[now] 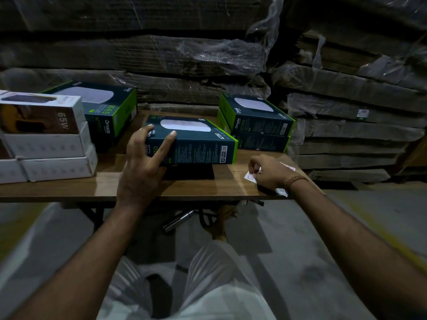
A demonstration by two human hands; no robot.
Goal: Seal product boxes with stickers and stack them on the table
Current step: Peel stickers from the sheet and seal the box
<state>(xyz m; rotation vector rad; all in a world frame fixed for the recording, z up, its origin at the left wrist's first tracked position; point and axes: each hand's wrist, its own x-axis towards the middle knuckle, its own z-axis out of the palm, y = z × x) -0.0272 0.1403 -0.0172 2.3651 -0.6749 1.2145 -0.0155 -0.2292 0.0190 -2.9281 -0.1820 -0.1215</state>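
1. The left hand (142, 162) grips the near left corner of a dark teal product box (193, 140) with green edges; thumb and fingers are spread and curled over the top and side. The box sits mid-table, its far side tipped up a little.

2. The right hand (269, 170) rests near the table's right front corner, fingertips pinching at a sticker sheet (250, 176) — small white labels with red print. More of the sheet pokes out past the wrist, which wears a bracelet (294, 180).

3. The wooden table (196, 183) holds other stock. Behind and to the right of the held box stands a stack of two matching boxes (256, 124), just beside it. To the left rear lies another teal box (104, 107), bigger in view.

4. Far left, a pile of white boxes (46, 144) — the top one marked 65W — crowds the table edge, close to the left hand's side.

5. Behind the table rise bundles of flattened cardboard (161, 54) wrapped in clear plastic film, filling the whole back wall.

6. Below the table edge I can see the person's light striped clothing (208, 285) and a metal bar of the table frame (178, 220) over the grey floor.
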